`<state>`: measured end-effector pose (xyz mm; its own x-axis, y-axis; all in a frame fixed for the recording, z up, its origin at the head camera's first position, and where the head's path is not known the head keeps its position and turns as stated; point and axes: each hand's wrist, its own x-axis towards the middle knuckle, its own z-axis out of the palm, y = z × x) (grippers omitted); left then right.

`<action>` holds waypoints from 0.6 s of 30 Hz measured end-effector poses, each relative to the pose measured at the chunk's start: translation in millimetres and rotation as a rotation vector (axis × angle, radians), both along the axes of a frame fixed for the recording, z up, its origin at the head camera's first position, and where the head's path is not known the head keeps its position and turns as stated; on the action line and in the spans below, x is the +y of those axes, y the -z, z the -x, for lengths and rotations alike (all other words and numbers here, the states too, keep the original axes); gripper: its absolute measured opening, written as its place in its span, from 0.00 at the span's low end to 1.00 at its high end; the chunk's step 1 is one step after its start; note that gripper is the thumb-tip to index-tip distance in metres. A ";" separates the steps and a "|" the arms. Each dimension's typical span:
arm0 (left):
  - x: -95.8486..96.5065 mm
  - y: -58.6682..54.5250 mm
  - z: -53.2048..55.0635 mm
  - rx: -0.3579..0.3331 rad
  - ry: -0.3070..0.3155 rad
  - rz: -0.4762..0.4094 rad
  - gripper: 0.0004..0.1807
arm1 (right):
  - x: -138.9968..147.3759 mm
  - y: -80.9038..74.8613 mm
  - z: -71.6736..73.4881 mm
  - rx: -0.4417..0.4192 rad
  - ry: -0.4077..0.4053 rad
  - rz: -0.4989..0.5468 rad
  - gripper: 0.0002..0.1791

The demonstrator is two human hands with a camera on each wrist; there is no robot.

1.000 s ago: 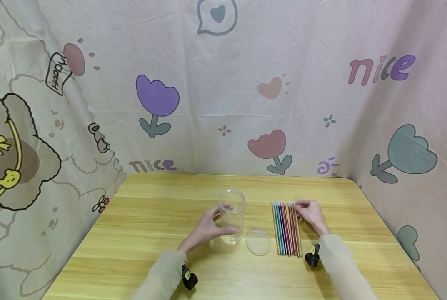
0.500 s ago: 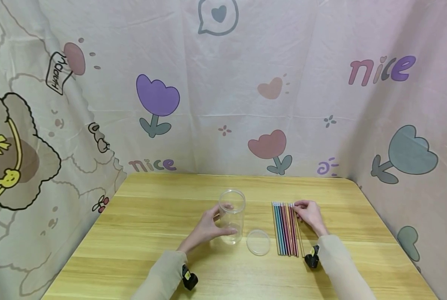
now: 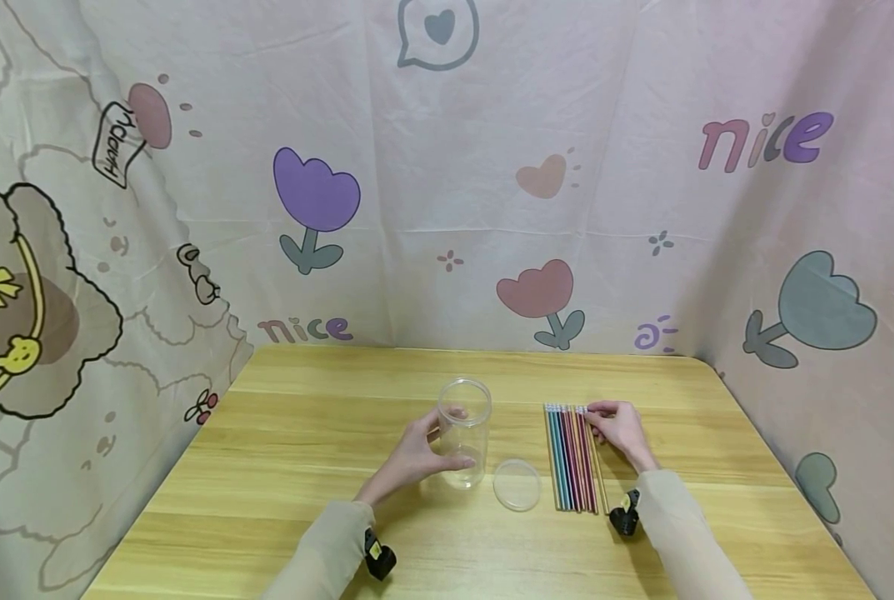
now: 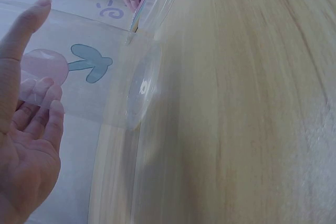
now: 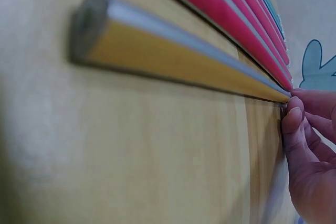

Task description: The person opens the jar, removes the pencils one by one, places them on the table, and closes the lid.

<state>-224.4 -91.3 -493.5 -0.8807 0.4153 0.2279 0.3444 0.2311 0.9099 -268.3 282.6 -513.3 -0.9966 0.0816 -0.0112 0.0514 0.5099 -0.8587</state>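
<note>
My left hand (image 3: 412, 457) grips a clear plastic jar (image 3: 471, 437) that stands upright with its mouth uncovered. The thumb lies on the near side and the fingers reach behind the clear wall (image 4: 100, 106). My right hand (image 3: 621, 432) is at the far end of a row of pencils (image 3: 571, 467) in several colours. Between thumb and fingertips it pinches the tip of the rightmost pencil, a yellow one (image 5: 184, 59), which lies on the table at a slight angle, its near end apart from the row. Beside the jar lies a round clear lid (image 3: 517, 485).
Everything lies on a light wooden table (image 3: 282, 467). A printed cloth (image 3: 432, 167) hangs behind the table and along both sides. A small black camera sits on each wrist, over beige sleeves (image 3: 322, 550).
The near end of the yellow pencil has swung slightly right, away from the row, while my right hand keeps hold of its far tip. My left hand and the jar have stayed put.
</note>
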 end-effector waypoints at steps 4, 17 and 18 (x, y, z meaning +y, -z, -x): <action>0.0 0.2 0.0 -0.002 -0.004 0.004 0.37 | 0.4 0.3 0.4 -0.004 0.005 0.004 0.16; 0.0 -0.1 0.4 -0.003 0.002 -0.012 0.38 | 1.4 -0.4 -2.2 0.011 0.016 -0.007 0.17; 0.0 0.3 0.7 -0.002 0.003 -0.013 0.38 | 0.9 -0.8 -2.8 0.025 0.015 -0.028 0.18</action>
